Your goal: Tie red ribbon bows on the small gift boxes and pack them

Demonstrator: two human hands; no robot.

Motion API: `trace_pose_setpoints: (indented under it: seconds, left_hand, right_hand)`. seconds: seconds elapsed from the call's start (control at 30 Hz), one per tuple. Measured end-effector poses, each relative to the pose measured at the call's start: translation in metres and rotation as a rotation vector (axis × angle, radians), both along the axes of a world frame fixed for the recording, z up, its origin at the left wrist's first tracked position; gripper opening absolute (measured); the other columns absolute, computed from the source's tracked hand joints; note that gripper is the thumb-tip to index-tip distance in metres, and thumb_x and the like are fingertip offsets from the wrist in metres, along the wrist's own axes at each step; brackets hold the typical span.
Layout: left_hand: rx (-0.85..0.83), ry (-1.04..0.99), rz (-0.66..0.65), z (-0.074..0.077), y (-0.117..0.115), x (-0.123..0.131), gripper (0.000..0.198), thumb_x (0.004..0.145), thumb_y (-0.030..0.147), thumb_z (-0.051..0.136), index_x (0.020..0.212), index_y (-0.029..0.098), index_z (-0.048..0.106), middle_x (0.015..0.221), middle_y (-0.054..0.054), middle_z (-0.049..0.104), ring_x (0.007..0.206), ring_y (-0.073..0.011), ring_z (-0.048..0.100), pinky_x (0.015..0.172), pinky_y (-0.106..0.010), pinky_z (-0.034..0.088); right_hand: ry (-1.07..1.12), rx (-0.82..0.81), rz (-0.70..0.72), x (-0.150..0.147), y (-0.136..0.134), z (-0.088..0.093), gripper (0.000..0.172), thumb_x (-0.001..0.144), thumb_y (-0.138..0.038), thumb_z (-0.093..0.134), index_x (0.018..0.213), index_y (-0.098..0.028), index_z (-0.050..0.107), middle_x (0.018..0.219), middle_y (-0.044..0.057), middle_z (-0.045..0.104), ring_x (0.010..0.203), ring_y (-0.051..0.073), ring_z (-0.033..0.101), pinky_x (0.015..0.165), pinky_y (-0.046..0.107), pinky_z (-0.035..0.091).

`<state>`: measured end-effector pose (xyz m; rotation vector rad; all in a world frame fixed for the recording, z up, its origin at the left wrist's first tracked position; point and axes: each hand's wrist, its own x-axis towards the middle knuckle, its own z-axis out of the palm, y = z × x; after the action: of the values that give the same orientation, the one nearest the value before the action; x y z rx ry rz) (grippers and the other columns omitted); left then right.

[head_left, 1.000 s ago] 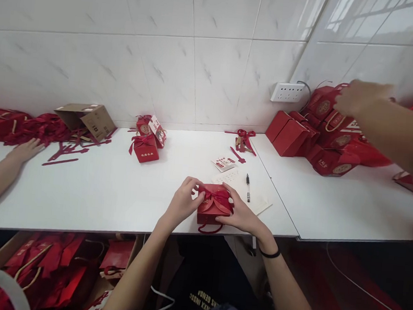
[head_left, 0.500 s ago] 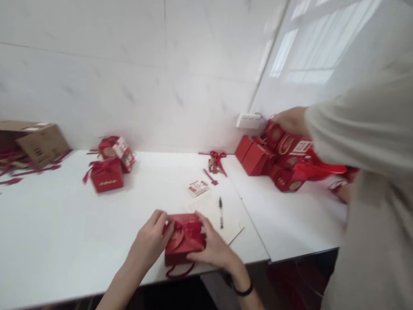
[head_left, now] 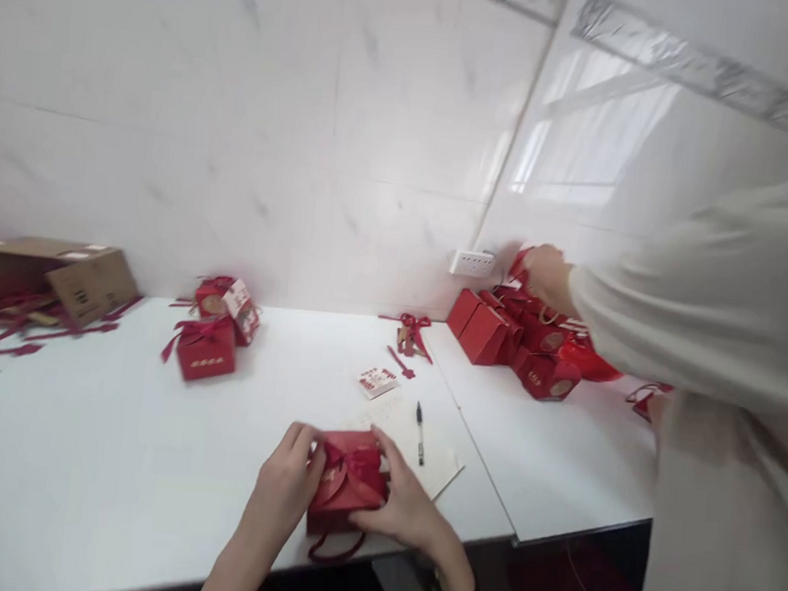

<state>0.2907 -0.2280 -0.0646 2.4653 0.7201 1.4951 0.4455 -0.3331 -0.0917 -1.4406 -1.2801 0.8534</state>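
A small red gift box (head_left: 347,492) with a ribbon bow on top sits at the near edge of the white table (head_left: 90,453). My left hand (head_left: 284,491) grips its left side, fingers curled at the bow. My right hand (head_left: 403,503) wraps the right side and front, thumb on top; a black band is on that wrist. A red cord loop (head_left: 334,548) hangs from the box over the table edge.
A pen (head_left: 420,421) lies on a sheet of paper (head_left: 432,446) right of the box, a small card (head_left: 377,382) beyond. Two finished red boxes (head_left: 211,335) stand mid-left, a cardboard carton (head_left: 65,271) far left. A person in a pale sleeve (head_left: 711,296) reaches into red boxes (head_left: 520,343) by the wall socket (head_left: 471,264).
The view has swung up and right. The person on the right has stepped closer, their hand still at the red pile. My hands stay on the gift box.
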Motion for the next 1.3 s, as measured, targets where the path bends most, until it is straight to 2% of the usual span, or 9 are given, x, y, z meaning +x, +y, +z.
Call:
trace_pose_setpoints:
  seconds: [0.1, 0.23, 0.3, 0.37, 0.53, 0.67, 0.77, 0.97, 1.3]
  left_hand:
    - [-0.007, -0.043, 0.092, 0.017, -0.010, -0.016, 0.010, 0.081, 0.013, 0.048, 0.079, 0.022, 0.051, 0.074, -0.001, 0.056, 0.062, -0.0131, 0.058, 0.057, -0.023, 0.048]
    - [-0.005, -0.396, 0.248, 0.052, -0.015, -0.053, 0.010, 0.077, 0.011, 0.055, 0.082, 0.019, 0.052, 0.080, -0.001, 0.053, 0.072, -0.0126, 0.056, 0.064, -0.024, 0.047]
    - [-0.077, -0.602, 0.212, 0.070, -0.019, -0.073, 0.012, 0.078, 0.014, 0.054, 0.088, 0.019, 0.051, 0.086, -0.001, 0.051, 0.067, -0.0104, 0.055, 0.062, -0.025, 0.047]
    - [-0.205, -0.711, 0.085, 0.086, -0.028, -0.087, 0.012, 0.082, 0.020, 0.048, 0.094, 0.019, 0.050, 0.087, 0.000, 0.050, 0.063, -0.0090, 0.055, 0.063, -0.026, 0.048]
    - [-0.519, -0.324, -0.051, 0.105, -0.051, -0.083, 0.018, 0.084, 0.035, 0.050, 0.084, 0.018, 0.055, 0.076, 0.000, 0.056, 0.069, -0.0120, 0.056, 0.066, -0.025, 0.048]
    - [-0.535, -0.184, -0.191, 0.101, -0.061, -0.053, 0.014, 0.084, 0.030, 0.054, 0.077, 0.018, 0.053, 0.075, 0.000, 0.055, 0.070, -0.0113, 0.055, 0.067, -0.024, 0.049]
    - [-0.293, -0.236, -0.228, 0.095, -0.071, -0.031, 0.003, 0.084, 0.021, 0.054, 0.084, 0.018, 0.053, 0.083, -0.002, 0.055, 0.078, -0.0123, 0.055, 0.070, -0.025, 0.049]
    - [0.371, -0.187, -0.215, 0.096, -0.099, -0.010, 0.017, 0.077, 0.011, 0.062, 0.091, 0.020, 0.057, 0.083, -0.002, 0.060, 0.077, -0.0139, 0.055, 0.069, -0.029, 0.049]
    - [0.491, -0.138, -0.211, 0.102, -0.126, -0.017, 0.012, 0.077, 0.008, 0.062, 0.086, 0.015, 0.062, 0.081, -0.003, 0.064, 0.071, -0.0126, 0.055, 0.066, -0.031, 0.049]
  right_hand:
    - [-0.158, 0.109, 0.020, -0.012, 0.007, 0.030, 0.105, 0.059, -0.021, 0.076, 0.144, -0.026, 0.014, 0.136, 0.011, 0.037, 0.118, 0.026, 0.046, 0.098, 0.042, 0.042]
    - [-0.499, 0.383, 0.196, -0.043, 0.026, 0.097, 0.104, 0.062, -0.020, 0.075, 0.145, -0.028, 0.012, 0.139, 0.009, 0.033, 0.128, 0.028, 0.033, 0.105, 0.046, 0.034]
    - [-0.551, 0.486, 0.233, -0.057, 0.027, 0.123, 0.102, 0.067, -0.021, 0.072, 0.145, -0.031, 0.007, 0.141, 0.007, 0.030, 0.129, 0.028, 0.032, 0.105, 0.047, 0.035]
    - [-0.559, 0.542, 0.230, -0.065, 0.019, 0.133, 0.101, 0.070, -0.024, 0.070, 0.145, -0.032, 0.004, 0.144, 0.006, 0.027, 0.131, 0.028, 0.030, 0.105, 0.047, 0.035]
    - [-0.568, 0.532, 0.091, -0.056, -0.020, 0.110, 0.101, 0.071, -0.028, 0.072, 0.146, -0.030, 0.004, 0.146, 0.007, 0.026, 0.131, 0.032, 0.030, 0.104, 0.050, 0.037]
    - [-0.587, 0.502, -0.078, -0.039, -0.051, 0.095, 0.101, 0.070, -0.024, 0.072, 0.145, -0.031, 0.004, 0.146, 0.007, 0.025, 0.129, 0.033, 0.033, 0.101, 0.052, 0.040]
    - [-0.595, 0.482, -0.189, -0.032, -0.068, 0.095, 0.102, 0.069, -0.023, 0.072, 0.145, -0.031, 0.004, 0.146, 0.008, 0.024, 0.129, 0.033, 0.034, 0.099, 0.053, 0.042]
    - [-0.525, 0.496, -0.304, -0.028, -0.083, 0.097, 0.101, 0.071, -0.027, 0.072, 0.145, -0.032, 0.003, 0.144, 0.009, 0.026, 0.129, 0.033, 0.033, 0.099, 0.053, 0.042]
    - [-0.411, 0.678, -0.260, -0.027, -0.093, 0.097, 0.098, 0.073, -0.029, 0.072, 0.145, -0.029, 0.005, 0.146, 0.010, 0.025, 0.133, 0.033, 0.027, 0.099, 0.052, 0.043]
